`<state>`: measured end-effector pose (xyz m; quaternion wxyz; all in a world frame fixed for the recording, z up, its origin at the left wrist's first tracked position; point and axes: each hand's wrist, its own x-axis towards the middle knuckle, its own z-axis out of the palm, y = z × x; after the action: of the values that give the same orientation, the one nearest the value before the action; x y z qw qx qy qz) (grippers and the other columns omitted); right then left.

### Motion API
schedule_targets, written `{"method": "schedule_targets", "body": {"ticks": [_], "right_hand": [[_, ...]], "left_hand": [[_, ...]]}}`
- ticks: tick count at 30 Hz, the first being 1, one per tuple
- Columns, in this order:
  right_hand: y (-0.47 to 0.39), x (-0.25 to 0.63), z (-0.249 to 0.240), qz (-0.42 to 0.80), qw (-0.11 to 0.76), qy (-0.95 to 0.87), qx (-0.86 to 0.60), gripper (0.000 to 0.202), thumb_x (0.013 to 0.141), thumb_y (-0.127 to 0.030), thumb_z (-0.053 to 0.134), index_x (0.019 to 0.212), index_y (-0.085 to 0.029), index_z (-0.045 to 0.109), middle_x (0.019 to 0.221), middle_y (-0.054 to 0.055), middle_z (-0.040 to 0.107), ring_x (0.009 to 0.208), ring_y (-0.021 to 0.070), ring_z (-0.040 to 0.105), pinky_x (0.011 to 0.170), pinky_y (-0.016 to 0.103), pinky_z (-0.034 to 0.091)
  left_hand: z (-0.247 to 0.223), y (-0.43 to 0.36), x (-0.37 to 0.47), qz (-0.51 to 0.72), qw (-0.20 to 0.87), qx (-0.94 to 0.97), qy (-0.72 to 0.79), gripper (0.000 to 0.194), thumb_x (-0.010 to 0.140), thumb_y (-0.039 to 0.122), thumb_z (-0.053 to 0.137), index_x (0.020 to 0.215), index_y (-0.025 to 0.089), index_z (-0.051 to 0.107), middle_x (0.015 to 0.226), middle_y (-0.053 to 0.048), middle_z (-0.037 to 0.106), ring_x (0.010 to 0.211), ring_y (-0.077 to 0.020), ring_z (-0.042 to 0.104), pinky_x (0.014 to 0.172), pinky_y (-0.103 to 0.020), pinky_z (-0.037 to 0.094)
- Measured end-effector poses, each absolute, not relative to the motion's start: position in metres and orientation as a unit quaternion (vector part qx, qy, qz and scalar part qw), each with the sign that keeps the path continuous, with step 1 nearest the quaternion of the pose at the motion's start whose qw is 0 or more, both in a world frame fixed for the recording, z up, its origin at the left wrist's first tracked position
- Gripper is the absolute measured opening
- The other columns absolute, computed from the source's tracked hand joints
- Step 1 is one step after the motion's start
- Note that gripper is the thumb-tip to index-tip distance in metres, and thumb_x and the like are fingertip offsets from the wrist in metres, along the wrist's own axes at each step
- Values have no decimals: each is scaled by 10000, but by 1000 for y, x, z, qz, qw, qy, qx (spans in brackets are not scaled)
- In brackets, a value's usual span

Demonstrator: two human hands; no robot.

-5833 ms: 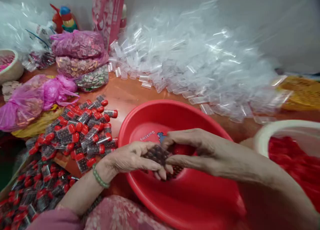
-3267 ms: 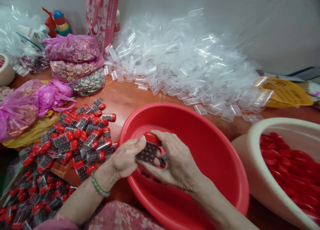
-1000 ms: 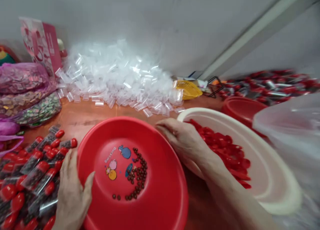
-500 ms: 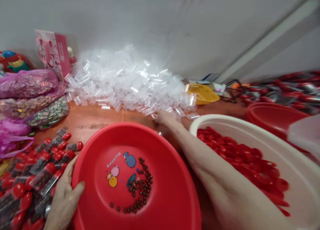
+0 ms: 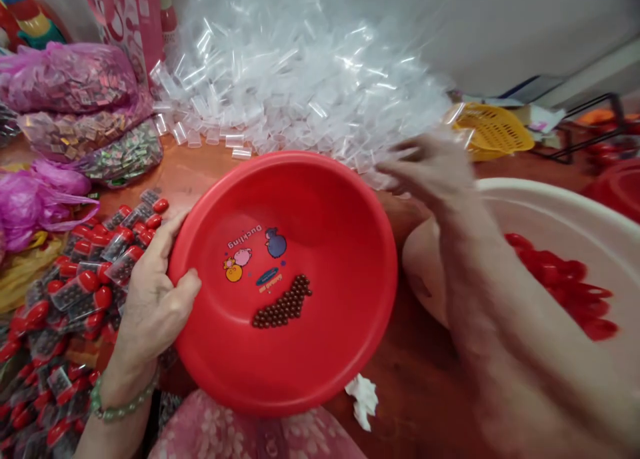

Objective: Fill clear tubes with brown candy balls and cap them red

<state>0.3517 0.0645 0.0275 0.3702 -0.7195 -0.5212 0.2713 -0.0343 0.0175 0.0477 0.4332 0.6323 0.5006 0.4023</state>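
The left hand (image 5: 153,302) is pinching the red basin (image 5: 337,239)'s rim, where overtipping could spill brown beads (image 5: 283,306), while the right hand (image 5: 434,172) is hovering near clear sleeves (image 5: 295,79), grip unreadable.

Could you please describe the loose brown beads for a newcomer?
Find the red basin whose rim the left hand holds. On its floor, below the printed cartoons in the picture, lie small brown beads, loose, not packed in red-capped tubes.

Soft light, glints on clear plastic (image 5: 310,86) (right hand (image 5: 433,172) a blur)
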Motion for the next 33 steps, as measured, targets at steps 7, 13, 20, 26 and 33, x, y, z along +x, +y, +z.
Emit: {"method": "schedule_targets", "body": {"ticks": [7, 13, 20, 26, 33], "right_hand": [[-20, 249, 33, 275, 275, -596, -702, 308, 734, -437, 654, 902, -211, 529, 779, 27, 606, 580, 135, 518, 537, 278, 403], [-14, 240, -30, 185, 94, -622, -755, 257, 736, -364, 551, 750, -228, 333, 701, 54, 564, 614, 176, 507, 570, 291, 337], [-28, 236, -42, 279, 61, -571, -770, 282, 759, -387, 569, 694, -231, 343, 647, 21, 586, 578, 159, 529, 554, 268, 354], [-43, 221, -39, 389, 59, -521, -757, 281, 780, -422, 596, 662, -208, 457, 650, 13, 593, 601, 149, 547, 561, 261, 376], [-58, 199, -38, 591, 68, -389, -704, 365, 764, -506, 652, 710, -207, 450, 530, -13, 579, 463, 128, 541, 459, 241, 436]], "left_hand": [[55, 10, -28, 393, 429, 649, 490, 645, 772, 78, 532, 1392, 245, 472, 1432, -47, 531, 1300, -283, 526, 1081, -461, 496], [67, 2, -16, 376, 427, 669, 479, 639, 807, 110, 504, 1428, 231, 417, 1435, -69, 522, 1298, -301, 528, 1061, -483, 516], [74, -6, -3, 385, 401, 689, 465, 656, 821, 66, 435, 1454, 225, 365, 1529, -36, 409, 1415, -284, 388, 1168, -481, 400], [77, 2, 5, 397, 396, 688, 461, 641, 801, 53, 434, 1416, 235, 413, 1491, -19, 458, 1399, -306, 405, 1160, -501, 394], [75, 12, 9, 393, 414, 675, 467, 618, 800, 29, 395, 1401, 173, 409, 1500, -30, 444, 1426, -274, 362, 1204, -442, 332]]}}
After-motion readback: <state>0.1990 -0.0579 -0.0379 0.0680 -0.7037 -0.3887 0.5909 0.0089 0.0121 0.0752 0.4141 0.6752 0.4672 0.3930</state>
